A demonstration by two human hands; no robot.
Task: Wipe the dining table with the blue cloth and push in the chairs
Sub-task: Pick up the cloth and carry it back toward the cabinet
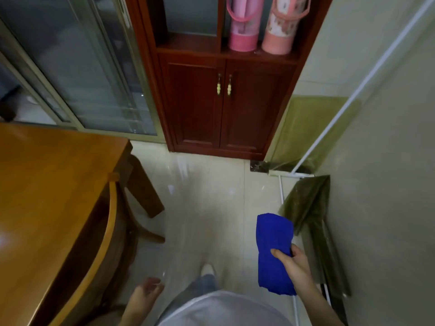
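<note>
1. Tabletop (pixel 47 184): glossy orange-brown wood with a squared corner, to the person's left.
2. Chair (pixel 111 220): matching wood, its curved back rail close against the tabletop edge; seemingly tucked in.
3. Blue cloth (pixel 274 250): plush folded oblong, held over the floor, well apart from the tabletop. Step judged: carrying. Next: swing it left and lay it flat.
4. Right grip (pixel 294 264): thumb and fingers pinch the cloth.
5. Left grip (pixel 143 295): loosely curled, empty.

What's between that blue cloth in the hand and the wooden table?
In the head view, mostly bare pale floor separates the blue cloth, held by the right hand, from the table; a chair stands at the table's edge.
</note>
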